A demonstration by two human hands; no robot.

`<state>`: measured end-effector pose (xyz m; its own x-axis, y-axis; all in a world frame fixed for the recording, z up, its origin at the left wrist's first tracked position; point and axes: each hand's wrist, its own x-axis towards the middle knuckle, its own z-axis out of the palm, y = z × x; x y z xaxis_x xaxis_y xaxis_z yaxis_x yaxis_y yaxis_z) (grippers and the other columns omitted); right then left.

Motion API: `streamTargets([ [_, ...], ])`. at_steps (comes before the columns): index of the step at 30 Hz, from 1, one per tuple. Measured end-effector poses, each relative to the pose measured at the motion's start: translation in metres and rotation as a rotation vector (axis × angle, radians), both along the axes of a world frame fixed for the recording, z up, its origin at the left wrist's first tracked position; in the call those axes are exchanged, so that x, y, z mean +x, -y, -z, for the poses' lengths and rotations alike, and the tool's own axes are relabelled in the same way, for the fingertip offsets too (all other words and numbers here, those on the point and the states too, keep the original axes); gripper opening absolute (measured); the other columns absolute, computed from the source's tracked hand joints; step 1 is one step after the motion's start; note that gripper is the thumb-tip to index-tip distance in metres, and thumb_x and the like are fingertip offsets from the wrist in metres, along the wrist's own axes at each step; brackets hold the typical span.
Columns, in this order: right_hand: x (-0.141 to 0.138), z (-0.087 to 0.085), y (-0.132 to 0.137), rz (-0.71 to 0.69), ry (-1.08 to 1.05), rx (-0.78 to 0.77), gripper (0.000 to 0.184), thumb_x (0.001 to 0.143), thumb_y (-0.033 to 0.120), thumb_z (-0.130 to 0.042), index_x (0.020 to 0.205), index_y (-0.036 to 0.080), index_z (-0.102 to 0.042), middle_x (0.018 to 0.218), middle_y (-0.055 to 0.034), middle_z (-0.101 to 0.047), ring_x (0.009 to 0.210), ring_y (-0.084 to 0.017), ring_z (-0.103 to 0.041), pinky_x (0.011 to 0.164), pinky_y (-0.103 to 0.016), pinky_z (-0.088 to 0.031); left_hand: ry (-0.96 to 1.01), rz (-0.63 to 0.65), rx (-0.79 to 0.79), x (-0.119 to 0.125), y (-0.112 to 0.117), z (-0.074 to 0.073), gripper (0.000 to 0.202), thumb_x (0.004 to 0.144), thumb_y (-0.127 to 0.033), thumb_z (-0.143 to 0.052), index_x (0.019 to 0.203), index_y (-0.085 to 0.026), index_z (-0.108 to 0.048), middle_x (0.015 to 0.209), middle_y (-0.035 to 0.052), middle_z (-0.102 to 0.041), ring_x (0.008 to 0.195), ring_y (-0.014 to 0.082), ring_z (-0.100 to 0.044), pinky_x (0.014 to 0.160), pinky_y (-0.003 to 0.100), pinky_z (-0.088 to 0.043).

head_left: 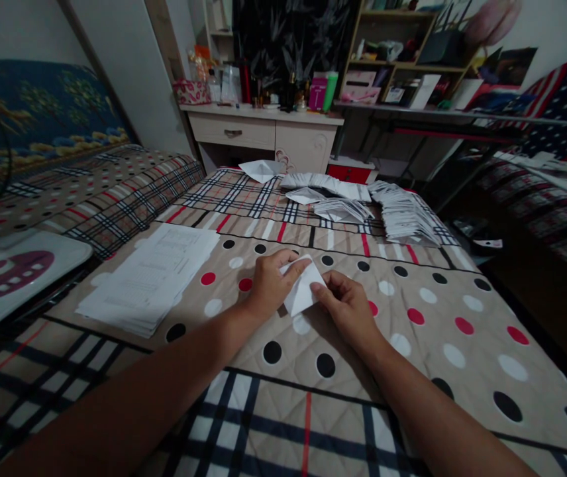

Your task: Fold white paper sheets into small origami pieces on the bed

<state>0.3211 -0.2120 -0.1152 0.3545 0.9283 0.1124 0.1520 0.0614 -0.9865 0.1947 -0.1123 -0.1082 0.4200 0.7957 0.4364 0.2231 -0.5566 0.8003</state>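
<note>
- Our left hand [274, 278] pinches the paper [302, 295] at its upper left.
- Our right hand [347, 303] grips its right edge.
- We hold it over the bed [283, 397], right of the sheets [152, 278], nearer us than the folded stacks [407, 215].

This is a home, by its look a bedroom. A quilted bedspread [276, 424], dotted and plaid, spreads from six o'clock up past the centre. At twelve o'clock stands a pale dresser [214, 129] with a carved door, its top crowded with bottles [244, 83]. A cluttered shelf unit [397, 13] rises at one o'clock, star-patterned fabric [566, 99] hangs at two, and a tree-printed blue panel [40, 103] sits at ten.
</note>
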Motion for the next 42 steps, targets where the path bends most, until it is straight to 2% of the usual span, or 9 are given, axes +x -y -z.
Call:
streamTargets([
  [3,-0.001,0.004,-0.002,-0.085,-0.050,0.020,0.021,0.079,0.037,-0.069,0.081,0.018,-0.060,0.069,0.0016,-0.059,0.061,-0.013,-0.051,0.056,-0.024,-0.040,0.005,0.018,0.026,0.000,0.000,0.002,0.022,0.086,-0.035,-0.063,0.072,-0.017,-0.064,0.067,-0.0007,-0.066,0.064,0.0122,-0.061,0.062,0.023,-0.044],
  [7,-0.001,0.009,-0.003,-0.068,-0.080,0.076,0.020,0.080,0.035,-0.069,0.075,0.018,-0.058,0.066,0.0028,-0.055,0.060,-0.012,-0.048,0.055,-0.023,-0.037,0.059,0.074,-0.038,0.002,-0.002,0.005,0.022,0.082,-0.036,-0.066,0.072,-0.017,-0.063,0.065,-0.0015,-0.064,0.062,0.0116,-0.059,0.059,0.022,-0.043],
  [10,0.000,0.011,-0.004,0.015,-0.102,0.133,0.022,0.081,0.036,-0.068,0.073,0.019,-0.056,0.062,0.0046,-0.050,0.056,-0.010,-0.043,0.051,-0.022,-0.033,0.163,0.093,-0.224,0.005,-0.005,0.007,0.025,0.074,-0.038,-0.073,0.077,-0.015,-0.063,0.069,0.0000,-0.066,0.063,0.0129,-0.061,0.059,0.022,-0.047],
  [14,0.002,0.010,-0.003,0.170,-0.094,0.215,0.022,0.082,0.036,-0.067,0.075,0.019,-0.056,0.062,0.0048,-0.053,0.055,-0.010,-0.043,0.052,-0.023,-0.034,0.258,0.317,-0.577,0.007,-0.007,0.011,0.048,0.062,-0.045,-0.082,0.091,-0.011,-0.067,0.080,0.0056,-0.073,0.071,0.0174,-0.068,0.065,0.026,-0.054],
  [16,0.003,0.010,-0.002,0.203,-0.057,0.245,0.020,0.082,0.035,-0.067,0.076,0.018,-0.058,0.067,0.0034,-0.056,0.059,-0.011,-0.046,0.056,-0.023,-0.036,0.234,0.393,-0.678,0.006,-0.006,0.012,0.051,0.060,-0.047,-0.084,0.092,-0.009,-0.068,0.083,0.0078,-0.075,0.070,0.0177,-0.069,0.063,0.026,-0.054],
  [20,0.004,0.011,0.000,0.232,-0.024,0.241,0.019,0.082,0.035,-0.066,0.076,0.018,-0.058,0.067,0.0028,-0.058,0.061,-0.012,-0.049,0.057,-0.024,-0.037,0.191,0.437,-0.789,0.001,-0.003,0.011,0.057,0.056,-0.040,-0.088,0.097,-0.009,-0.067,0.084,0.0079,-0.075,0.065,0.0152,-0.069,0.057,0.023,-0.054],
  [26,0.003,0.008,-0.002,0.248,0.009,0.182,0.022,0.082,0.038,-0.066,0.076,0.017,-0.061,0.068,0.0019,-0.058,0.062,-0.013,-0.049,0.057,-0.024,-0.038,0.124,0.396,-0.814,0.002,0.000,0.009,0.053,0.052,-0.029,-0.090,0.093,-0.007,-0.065,0.077,0.0065,-0.073,0.057,0.0138,-0.067,0.053,0.024,-0.056],
  [35,0.004,0.005,0.001,0.319,0.008,0.261,0.027,0.084,0.039,-0.064,0.069,0.016,-0.061,0.061,0.0029,-0.052,0.058,-0.011,-0.043,0.053,-0.023,-0.033,0.002,0.548,-0.798,-0.001,-0.001,0.010,0.040,0.055,-0.016,-0.084,0.090,-0.009,-0.065,0.077,0.0054,-0.073,0.063,0.0134,-0.068,0.063,0.024,-0.056],
  [42,0.004,0.004,0.000,0.324,-0.038,0.259,0.026,0.086,0.039,-0.062,0.076,0.015,-0.066,0.064,0.0011,-0.056,0.059,-0.012,-0.046,0.053,-0.024,-0.035,-0.190,0.523,-0.689,-0.003,0.005,0.002,0.025,0.069,-0.028,-0.075,0.079,-0.011,-0.060,0.060,0.0017,-0.066,0.042,0.0074,-0.053,0.041,0.018,-0.040],
])
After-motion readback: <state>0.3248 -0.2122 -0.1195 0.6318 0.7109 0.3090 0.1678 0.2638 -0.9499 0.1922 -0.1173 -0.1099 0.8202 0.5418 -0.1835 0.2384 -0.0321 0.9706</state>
